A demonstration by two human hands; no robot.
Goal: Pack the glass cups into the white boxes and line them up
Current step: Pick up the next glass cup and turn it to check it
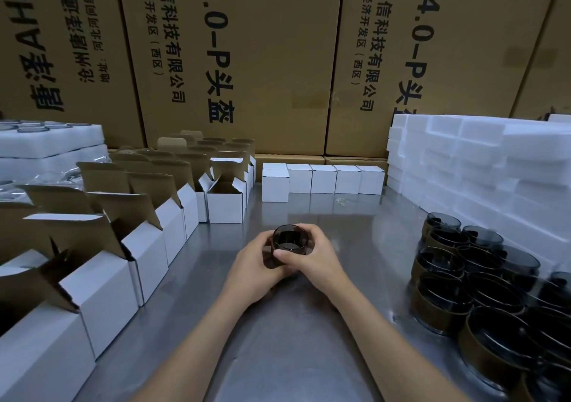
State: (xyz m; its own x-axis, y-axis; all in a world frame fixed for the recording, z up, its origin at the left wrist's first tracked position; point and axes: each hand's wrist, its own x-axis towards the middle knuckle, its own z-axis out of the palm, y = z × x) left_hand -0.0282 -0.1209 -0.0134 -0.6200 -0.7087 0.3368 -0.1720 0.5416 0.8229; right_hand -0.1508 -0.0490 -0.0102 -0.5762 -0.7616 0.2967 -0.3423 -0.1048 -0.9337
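— While we are scanning from the left, what is standing there?

— Rows of open white cardboard boxes with brown inner flaps (148, 247) are waiting along the left edge of the shiny grey metal table (340, 216), flaps standing up. Further back, a row of closed white boxes (323, 178) is sitting lined up against the tall brown cartons (262, 61).

— And the cup?

— A small dark smoked-glass cup (289, 239) is sitting at the table's centre, between both hands. The left hand (258, 267) is curling round its near-left wall, and the right hand (309, 256) is wrapping the right wall, thumb lying across the front. Both are gripping it.

— How is it pointing?

— It is standing upright, mouth opening upward, so its axis is running vertically; it is squat and about as wide as tall.

— How will it be handling?

— I am judging it rigid, smooth, probably slippery and breakable. Holding it round the wall looks safest.

— And on the right?

— More dark glass cups with brown paper bands (482, 278) are crowding the right side, before stacked white foam blocks (479, 160).
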